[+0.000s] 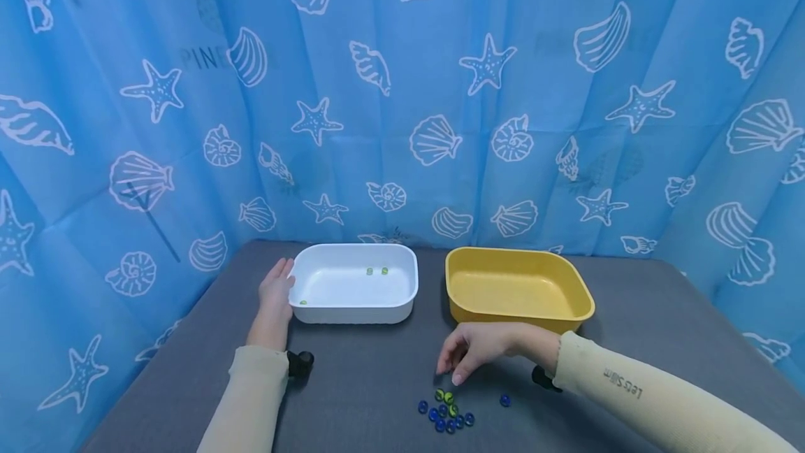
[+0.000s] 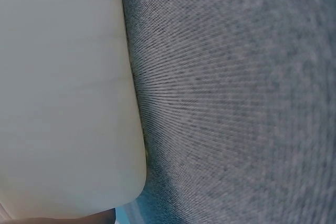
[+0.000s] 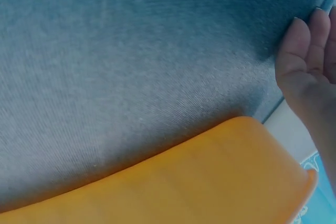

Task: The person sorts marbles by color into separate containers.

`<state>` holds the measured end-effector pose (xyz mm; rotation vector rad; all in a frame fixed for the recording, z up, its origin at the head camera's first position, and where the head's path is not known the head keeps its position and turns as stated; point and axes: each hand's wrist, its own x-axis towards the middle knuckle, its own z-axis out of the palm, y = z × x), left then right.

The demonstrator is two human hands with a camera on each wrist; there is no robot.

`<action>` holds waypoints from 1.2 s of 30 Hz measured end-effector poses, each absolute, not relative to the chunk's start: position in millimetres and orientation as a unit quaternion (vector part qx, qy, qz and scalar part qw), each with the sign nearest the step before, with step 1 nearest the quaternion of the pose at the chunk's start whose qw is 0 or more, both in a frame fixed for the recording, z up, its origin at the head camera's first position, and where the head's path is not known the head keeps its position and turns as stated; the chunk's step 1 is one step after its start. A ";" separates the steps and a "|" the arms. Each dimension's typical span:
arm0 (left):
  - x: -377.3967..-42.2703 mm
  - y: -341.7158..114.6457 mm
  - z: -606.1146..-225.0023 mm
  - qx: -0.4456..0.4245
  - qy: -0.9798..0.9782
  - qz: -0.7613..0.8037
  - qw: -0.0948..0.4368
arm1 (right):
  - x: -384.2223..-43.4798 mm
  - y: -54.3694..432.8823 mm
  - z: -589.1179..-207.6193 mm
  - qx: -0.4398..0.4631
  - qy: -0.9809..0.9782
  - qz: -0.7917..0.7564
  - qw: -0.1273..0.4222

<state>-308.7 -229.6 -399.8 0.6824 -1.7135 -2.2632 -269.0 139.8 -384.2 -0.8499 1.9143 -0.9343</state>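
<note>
From the marble cluster (image 1: pixel 443 411): first tray (image 1: pixel 352 315) at eleven o'clock, three marbles (image 1: pixel 385 271) inside; second tray (image 1: pixel 516 292) at one; lone marble (image 1: pixel 505 400) at three!

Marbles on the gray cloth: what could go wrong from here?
The yellow-green marbles lie crowded with the blue marbles, so the right hand might scatter neighbors when pinching one. The lone blue marble lies near the black wrist device, which could knock it away. The right hand also looks close to the yellow bin and may bump it.
</note>
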 end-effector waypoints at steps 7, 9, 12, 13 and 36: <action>-309.6 -229.9 -399.6 0.236 -0.585 -0.768 0.113 | -269.9 139.5 -390.1 -0.370 0.744 -0.359 0.424; -309.9 -229.6 -399.5 0.235 -0.583 -0.769 0.114 | -269.6 139.2 -390.9 -0.379 0.742 -0.357 0.423; -310.0 -229.5 -399.4 0.234 -0.581 -0.771 0.114 | -269.3 138.7 -392.4 -0.386 0.740 -0.355 0.420; -309.9 -229.5 -399.4 0.233 -0.581 -0.772 0.113 | -269.2 138.6 -393.0 -0.386 0.741 -0.354 0.419; -310.4 -230.9 -401.4 0.231 -0.580 -0.773 0.114 | -298.9 147.8 -451.8 -0.446 0.755 -0.302 0.375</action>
